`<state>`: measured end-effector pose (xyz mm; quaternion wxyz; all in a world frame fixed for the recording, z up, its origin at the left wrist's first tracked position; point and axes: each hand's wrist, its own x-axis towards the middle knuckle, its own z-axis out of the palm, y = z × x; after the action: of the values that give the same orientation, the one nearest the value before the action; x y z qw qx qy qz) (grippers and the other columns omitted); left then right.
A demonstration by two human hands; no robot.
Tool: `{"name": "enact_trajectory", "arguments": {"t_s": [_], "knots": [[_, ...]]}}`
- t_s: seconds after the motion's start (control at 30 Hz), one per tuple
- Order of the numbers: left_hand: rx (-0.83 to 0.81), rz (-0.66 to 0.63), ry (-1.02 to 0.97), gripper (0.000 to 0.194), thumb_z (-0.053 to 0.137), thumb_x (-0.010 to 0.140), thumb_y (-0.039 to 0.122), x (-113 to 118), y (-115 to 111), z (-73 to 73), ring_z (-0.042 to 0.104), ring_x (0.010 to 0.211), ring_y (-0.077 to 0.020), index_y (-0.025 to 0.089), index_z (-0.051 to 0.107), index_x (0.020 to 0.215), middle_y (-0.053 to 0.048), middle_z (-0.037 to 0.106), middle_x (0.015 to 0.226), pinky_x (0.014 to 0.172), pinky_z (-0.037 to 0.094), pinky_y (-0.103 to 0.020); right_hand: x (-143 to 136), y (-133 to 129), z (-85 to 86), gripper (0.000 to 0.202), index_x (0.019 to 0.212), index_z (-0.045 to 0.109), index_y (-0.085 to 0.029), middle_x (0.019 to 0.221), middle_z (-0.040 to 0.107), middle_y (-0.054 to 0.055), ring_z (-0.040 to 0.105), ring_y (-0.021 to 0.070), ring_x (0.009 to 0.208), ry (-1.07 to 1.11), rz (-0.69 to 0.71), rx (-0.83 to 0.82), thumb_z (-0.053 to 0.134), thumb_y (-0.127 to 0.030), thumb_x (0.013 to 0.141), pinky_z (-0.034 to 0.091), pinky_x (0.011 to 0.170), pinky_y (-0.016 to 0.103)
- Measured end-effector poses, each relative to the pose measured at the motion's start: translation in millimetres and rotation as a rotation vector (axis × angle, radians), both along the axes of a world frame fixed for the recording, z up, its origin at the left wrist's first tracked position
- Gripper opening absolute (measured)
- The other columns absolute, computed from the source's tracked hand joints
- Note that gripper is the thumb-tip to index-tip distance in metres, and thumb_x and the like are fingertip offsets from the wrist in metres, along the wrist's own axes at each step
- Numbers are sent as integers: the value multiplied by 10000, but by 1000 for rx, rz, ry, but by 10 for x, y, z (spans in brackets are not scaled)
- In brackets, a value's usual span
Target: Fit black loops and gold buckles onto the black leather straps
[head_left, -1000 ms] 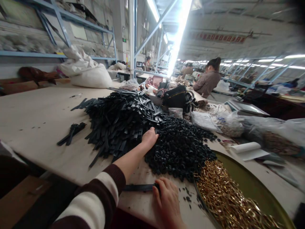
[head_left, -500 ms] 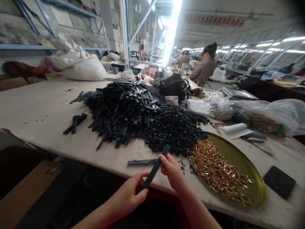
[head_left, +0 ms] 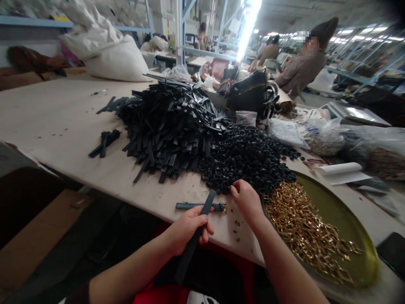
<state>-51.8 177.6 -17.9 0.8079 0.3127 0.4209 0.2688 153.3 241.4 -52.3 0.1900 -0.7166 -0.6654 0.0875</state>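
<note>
My left hand [head_left: 193, 226] is closed round a flat black strap [head_left: 208, 202], which slants up past the table's front edge. Under its upper end lies another black strap [head_left: 186, 206] with a gold buckle [head_left: 225, 208]. My right hand [head_left: 248, 200] is at the near edge of a pile of small black loops [head_left: 247, 156], fingers pinched together; what they hold, if anything, is too small to make out. A large heap of black straps [head_left: 171, 131] lies left of the loops. Gold buckles [head_left: 303, 228] fill part of a round tray [head_left: 363, 245] on the right.
Two crossed black straps [head_left: 104, 142] lie at the left of the table [head_left: 63, 118]. Behind stand a white sack [head_left: 117, 55] and a black bag [head_left: 248, 93]. Plastic bags [head_left: 322, 135] and a dark flat object [head_left: 392, 253] are at right. A person [head_left: 303, 63] is beyond the table.
My right hand has let go of the strap and moved to the loop pile. My left hand now grips the strap higher up. The view has shifted, uncovering the buckle on the lying strap.
</note>
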Motion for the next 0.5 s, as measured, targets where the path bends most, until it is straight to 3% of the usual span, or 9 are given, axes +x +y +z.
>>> {"name": "enact_trajectory", "arguments": {"t_s": [0.13, 0.23, 0.33, 0.5], "knots": [[-43, -20, 1, 292, 432, 771, 181, 14, 82, -58, 464, 378, -53, 133, 453, 1059, 15, 581, 594, 370, 334, -145, 10, 25, -22, 147, 856, 562, -160, 839, 598, 100, 545, 219, 784, -45, 36, -4, 459, -239, 787, 396, 690, 311], [-44, -45, 16, 263, 409, 816, 264, 36, 109, -96, 479, 398, -60, 132, 471, 1034, 11, 572, 603, 378, 334, -152, 52, -1, 14, 131, 823, 575, -172, 830, 581, 88, 527, 213, 779, 46, 47, 33, 477, -242, 772, 390, 703, 321], [46, -84, 81, 257, 386, 835, 326, 63, 110, -105, 521, 472, -75, 125, 502, 945, -4, 570, 659, 433, 365, -171, 56, -91, 103, 125, 795, 566, -188, 738, 552, 33, 501, 171, 674, 444, -23, -15, 536, -297, 743, 389, 643, 301], [490, -70, 295, 160, 391, 834, 251, 85, 97, -64, 427, 464, -63, 145, 510, 826, 52, 476, 562, 471, 337, -177, -97, -401, 256, 210, 739, 534, -206, 594, 492, -57, 423, 85, 521, 1347, -43, -332, 677, -340, 662, 349, 524, 220]]}}
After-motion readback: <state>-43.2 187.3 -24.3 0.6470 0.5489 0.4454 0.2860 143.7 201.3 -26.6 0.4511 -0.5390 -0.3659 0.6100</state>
